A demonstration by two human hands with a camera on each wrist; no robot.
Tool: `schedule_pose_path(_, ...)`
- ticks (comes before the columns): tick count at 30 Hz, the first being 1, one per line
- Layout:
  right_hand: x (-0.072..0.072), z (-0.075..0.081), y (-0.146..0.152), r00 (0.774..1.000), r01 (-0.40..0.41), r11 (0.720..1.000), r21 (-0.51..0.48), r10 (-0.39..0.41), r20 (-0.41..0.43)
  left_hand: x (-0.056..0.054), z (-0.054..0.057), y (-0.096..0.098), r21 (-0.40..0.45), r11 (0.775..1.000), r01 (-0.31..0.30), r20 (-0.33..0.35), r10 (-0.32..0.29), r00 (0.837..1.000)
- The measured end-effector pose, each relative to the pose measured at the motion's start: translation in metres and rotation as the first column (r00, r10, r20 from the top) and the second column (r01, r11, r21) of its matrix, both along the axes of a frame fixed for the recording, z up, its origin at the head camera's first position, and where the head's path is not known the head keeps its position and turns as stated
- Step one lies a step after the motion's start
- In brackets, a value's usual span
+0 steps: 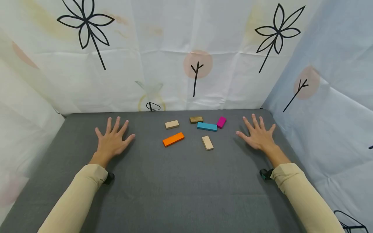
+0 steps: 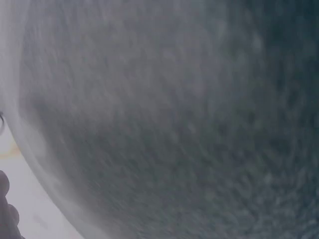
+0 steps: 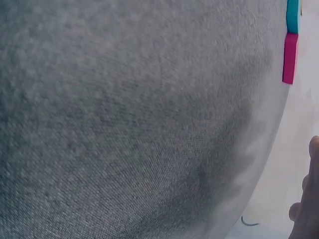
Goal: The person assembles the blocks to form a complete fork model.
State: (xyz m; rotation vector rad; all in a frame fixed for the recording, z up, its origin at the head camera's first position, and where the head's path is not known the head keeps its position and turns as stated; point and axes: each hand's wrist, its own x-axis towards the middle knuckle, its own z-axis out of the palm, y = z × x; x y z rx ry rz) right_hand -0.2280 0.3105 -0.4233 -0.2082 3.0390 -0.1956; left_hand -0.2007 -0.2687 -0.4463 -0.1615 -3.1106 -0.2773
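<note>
Several small coloured blocks lie between the two hands in the head view. An orange block [image 1: 173, 139] and a pale wooden block [image 1: 172, 124] are on the left side of the group. A blue block [image 1: 207, 126] touches a magenta block [image 1: 221, 122], with a brown block [image 1: 196, 119] just behind. Nearer the front is a second pale block [image 1: 208, 143]. My left hand [image 1: 112, 140], fingers spread and palm down, holds nothing. Likewise spread, my right hand [image 1: 258, 136] is nearest the magenta block [image 3: 290, 59], which also shows in the right wrist view.
Grey cloth covers the table [image 1: 175, 187]. White patterned fabric [image 1: 163, 64] hangs behind it, and more fabric [image 1: 335, 129] stands along the right side, close to the right hand. Dark bands [image 1: 265, 174] sit at both wrists.
</note>
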Motion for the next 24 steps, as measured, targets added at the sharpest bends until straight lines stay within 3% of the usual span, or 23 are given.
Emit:
schedule_pose_path(9, 0.009, -0.004, -0.019, 0.993, -0.119, 0.992, 0.029, 0.119, -0.014, 0.004, 0.000, 0.031, -0.041, 0.995, 0.092, -0.022, -0.093, 0.995)
schedule_pose_path(19, 0.019, -0.011, -0.046, 0.966, -0.252, 0.966, 0.053, 0.255, -0.041, 0.007, 0.001, 0.062, -0.064, 0.981, 0.184, -0.006, -0.185, 0.983)
schedule_pose_path(24, 0.021, -0.013, -0.060, 0.939, -0.338, 0.940, 0.037, 0.339, -0.047, 0.010, -0.002, 0.075, -0.077, 0.968, 0.239, -0.008, -0.240, 0.971)
